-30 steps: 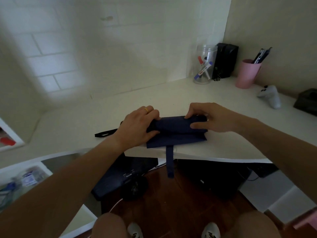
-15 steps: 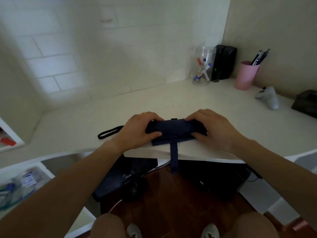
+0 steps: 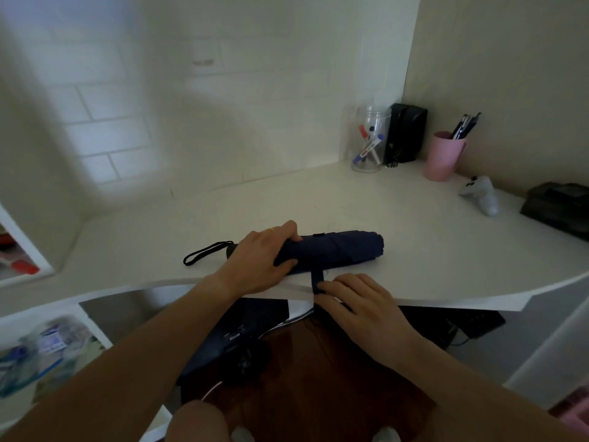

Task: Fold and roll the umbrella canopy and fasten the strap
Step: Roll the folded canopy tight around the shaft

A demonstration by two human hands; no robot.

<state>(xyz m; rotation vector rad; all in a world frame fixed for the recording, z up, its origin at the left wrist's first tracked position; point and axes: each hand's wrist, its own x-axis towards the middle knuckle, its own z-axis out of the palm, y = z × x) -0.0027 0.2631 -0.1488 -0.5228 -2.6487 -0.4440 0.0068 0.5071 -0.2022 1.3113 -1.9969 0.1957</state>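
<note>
Umbrella of navy fabric (image 3: 331,252), rolled into a tight cylinder, lies crosswise at the near edge of the white curved desk (image 3: 287,205), its black wrist loop (image 3: 207,252) trailing toward 9 o'clock. Left hand (image 3: 258,261) is curled over the handle end of the roll, thumb and fingers clamped around the cloth. Right hand (image 3: 357,303) sits at 6 o'clock of the roll, just past the desk edge, fingertips pinching the end of the narrow navy strap (image 3: 317,280) that hangs from the canopy over the rim. Bare desk spreads from the roll toward 12 and 3 o'clock. Well apart, at 1 to 2 o'clock in the corner, stand a clear plastic jar of markers (image 3: 368,141), a black box (image 3: 405,132) and a pink cup of pens (image 3: 444,156); a white game controller (image 3: 481,194) and a dark flat case (image 3: 561,207) lie at 3 o'clock
</note>
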